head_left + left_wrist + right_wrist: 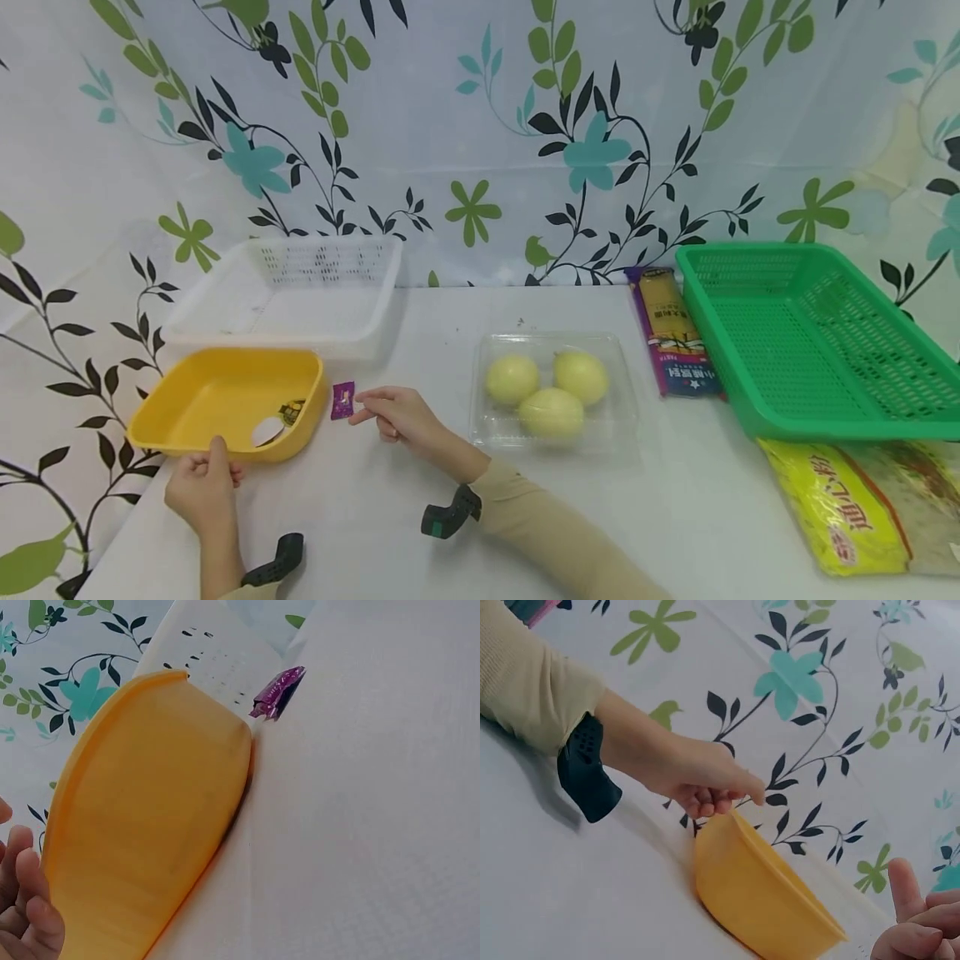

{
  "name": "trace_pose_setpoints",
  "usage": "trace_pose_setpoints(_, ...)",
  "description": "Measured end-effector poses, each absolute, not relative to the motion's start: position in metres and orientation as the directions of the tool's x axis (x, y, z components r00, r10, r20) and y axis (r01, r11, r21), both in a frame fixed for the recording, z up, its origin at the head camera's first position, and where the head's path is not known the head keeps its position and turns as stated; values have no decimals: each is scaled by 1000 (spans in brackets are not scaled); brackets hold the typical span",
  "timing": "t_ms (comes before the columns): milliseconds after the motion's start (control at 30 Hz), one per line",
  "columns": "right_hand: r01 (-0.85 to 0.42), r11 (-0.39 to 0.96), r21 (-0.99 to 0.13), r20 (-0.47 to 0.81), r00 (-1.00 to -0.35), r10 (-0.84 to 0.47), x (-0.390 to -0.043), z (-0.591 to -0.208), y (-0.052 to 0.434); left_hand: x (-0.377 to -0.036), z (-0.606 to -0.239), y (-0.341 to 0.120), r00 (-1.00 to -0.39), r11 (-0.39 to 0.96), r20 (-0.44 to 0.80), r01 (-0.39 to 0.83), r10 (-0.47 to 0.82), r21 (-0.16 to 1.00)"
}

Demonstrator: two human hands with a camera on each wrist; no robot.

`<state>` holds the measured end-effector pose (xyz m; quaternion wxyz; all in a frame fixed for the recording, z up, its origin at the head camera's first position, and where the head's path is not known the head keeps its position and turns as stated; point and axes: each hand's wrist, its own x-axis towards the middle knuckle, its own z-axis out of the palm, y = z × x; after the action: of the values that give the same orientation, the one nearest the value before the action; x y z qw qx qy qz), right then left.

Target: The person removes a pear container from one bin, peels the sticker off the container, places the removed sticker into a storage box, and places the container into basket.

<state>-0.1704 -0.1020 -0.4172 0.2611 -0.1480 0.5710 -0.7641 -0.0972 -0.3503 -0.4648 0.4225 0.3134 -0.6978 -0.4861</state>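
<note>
The right hand (401, 414) is pinching a small purple foil packet (342, 400) — the left hand (201, 487) is gripping the near rim of the yellow plastic bowl (197, 398), just beside it.

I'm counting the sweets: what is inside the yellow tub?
Inside the yellow tub lie a dark-and-yellow wrapped piece and a pale one. The near wall hides the floor closest to the left hand.
</note>
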Motion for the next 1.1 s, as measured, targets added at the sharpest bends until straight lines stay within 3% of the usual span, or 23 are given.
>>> trace_pose_setpoints(200,94,-193,-977,36,-814,-580,-167,-404,-66,-96,-441,-323,-340,397,366,-22,-866,918)
trace_pose_setpoints(433,-24,-147,-989,110,-787,-607,-155,-386,-10,-99,-438,-307,-369,396,382,40,-847,918)
trace_pose_setpoints(500,-33,-141,-989,111,-797,-593,-154,-382,8,-100,-436,-303,-412,355,370,115,-833,928)
trace_pose_setpoints(633,-48,-159,-986,125,-847,-518,-152,-374,41,-97,-420,-285,-560,174,310,283,-769,943)
trace_pose_setpoints(767,-57,-215,-975,148,-887,-437,-148,-369,68,-89,-396,-257,-688,53,328,389,-647,920)
trace_pose_setpoints(967,-114,-255,-960,202,-915,-350,-150,-368,107,-94,-386,-225,-793,155,429,403,-432,902)
trace_pose_setpoints(1100,-146,-97,-984,166,-953,-252,-156,-373,133,-111,-414,-216,-856,176,438,403,-275,898)
